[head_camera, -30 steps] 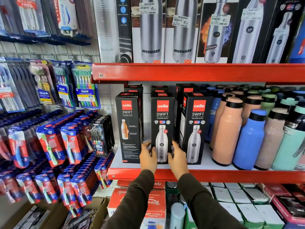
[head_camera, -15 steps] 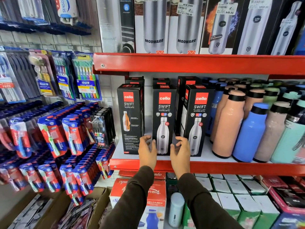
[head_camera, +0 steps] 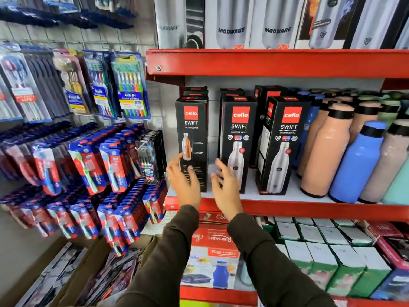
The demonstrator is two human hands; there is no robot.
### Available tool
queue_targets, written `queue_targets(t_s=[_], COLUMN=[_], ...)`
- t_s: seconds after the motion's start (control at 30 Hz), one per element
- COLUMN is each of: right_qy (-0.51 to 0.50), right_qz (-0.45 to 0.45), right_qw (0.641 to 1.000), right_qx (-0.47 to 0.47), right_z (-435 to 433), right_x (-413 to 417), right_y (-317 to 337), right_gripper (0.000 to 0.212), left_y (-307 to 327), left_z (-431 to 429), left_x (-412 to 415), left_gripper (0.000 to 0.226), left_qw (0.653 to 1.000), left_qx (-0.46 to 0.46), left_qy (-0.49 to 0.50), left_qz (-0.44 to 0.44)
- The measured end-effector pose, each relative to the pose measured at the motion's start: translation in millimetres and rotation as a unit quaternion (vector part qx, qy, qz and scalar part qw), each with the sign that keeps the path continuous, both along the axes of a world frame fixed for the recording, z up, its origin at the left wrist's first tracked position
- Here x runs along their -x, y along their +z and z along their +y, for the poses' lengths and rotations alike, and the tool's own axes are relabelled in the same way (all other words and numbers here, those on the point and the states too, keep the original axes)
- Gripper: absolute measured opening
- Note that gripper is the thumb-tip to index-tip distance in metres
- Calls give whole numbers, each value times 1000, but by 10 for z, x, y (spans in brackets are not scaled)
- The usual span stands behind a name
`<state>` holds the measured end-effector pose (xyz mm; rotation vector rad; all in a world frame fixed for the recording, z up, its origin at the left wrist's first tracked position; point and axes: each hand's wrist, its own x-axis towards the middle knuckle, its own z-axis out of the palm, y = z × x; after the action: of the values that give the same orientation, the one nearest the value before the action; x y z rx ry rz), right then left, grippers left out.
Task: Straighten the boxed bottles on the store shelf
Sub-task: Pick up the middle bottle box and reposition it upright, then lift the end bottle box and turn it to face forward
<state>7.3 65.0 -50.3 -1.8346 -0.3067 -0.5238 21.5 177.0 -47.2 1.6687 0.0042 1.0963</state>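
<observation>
Three black Cello Swift bottle boxes stand at the front of the red shelf (head_camera: 287, 209): the left box (head_camera: 192, 129), the middle box (head_camera: 240, 134) and the right box (head_camera: 285, 142), which is turned a little so its side shows. More black boxes stand behind them. My left hand (head_camera: 184, 185) hovers open in front of the left box's lower part, fingers spread and blurred. My right hand (head_camera: 225, 187) is open too, in front of the gap between the left and middle boxes. Neither hand holds a box.
Loose peach, blue and mint bottles (head_camera: 327, 149) crowd the shelf right of the boxes. Hanging toothbrush packs (head_camera: 106, 165) fill the wall to the left. Tall Modware bottle boxes (head_camera: 254, 21) stand on the shelf above. Cartons and small boxes (head_camera: 309, 247) sit on the shelf below.
Both hands have let go of the middle box and moved left, towards the left box, fingers now spread. The camera has moved closer.
</observation>
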Motion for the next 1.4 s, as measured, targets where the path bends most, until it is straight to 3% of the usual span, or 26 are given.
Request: queue_targets(t_s=[0.13, 0.27, 0.43, 0.53, 0.63, 0.7, 0.87, 1.03, 1.27, 1.4], right_qy=[-1, -10, -30, -34, -43, -61, -83, -87, -20, 20], right_qz=[55, 106, 95, 66, 33, 18, -24, -38, -1, 19], right_qw=[997, 991, 993, 996, 998, 998, 996, 995, 1000, 997], right_qx=[47, 78, 56, 43, 30, 27, 16, 0, 13, 69], right_z=[224, 357, 443, 469, 515, 560, 640, 611, 565, 554], right_x=[-111, -241, -273, -281, -308, -325, -303, -270, -233, -239], right_y=[11, 48, -16, -52, -35, -8, 44, 68, 47, 42], right_gripper=[51, 56, 67, 86, 96, 98, 96, 96, 105, 95], left_y=[-11, -60, -71, -87, -87, -75, -77, -30, 118, 37], left_z=[273, 445, 587, 648, 684, 686, 680, 694, 872, 926], left_x=[-174, -280, -292, -230, -173, -146, -133, -161, -419, -408], left_gripper=[53, 45, 40, 38, 23, 16, 38, 35, 48, 34], left_qw=[990, 957, 961, 955, 954, 956, 958, 953, 874, 900], left_qx=[5, -3, 38, 98, 140, 147, 148, 128, 203, 161], left_qy=[-79, -183, -187, -211, -210, -206, -201, -242, -348, -331], left_qz=[116, 227, 201, 182, 163, 152, 143, 130, 271, 235])
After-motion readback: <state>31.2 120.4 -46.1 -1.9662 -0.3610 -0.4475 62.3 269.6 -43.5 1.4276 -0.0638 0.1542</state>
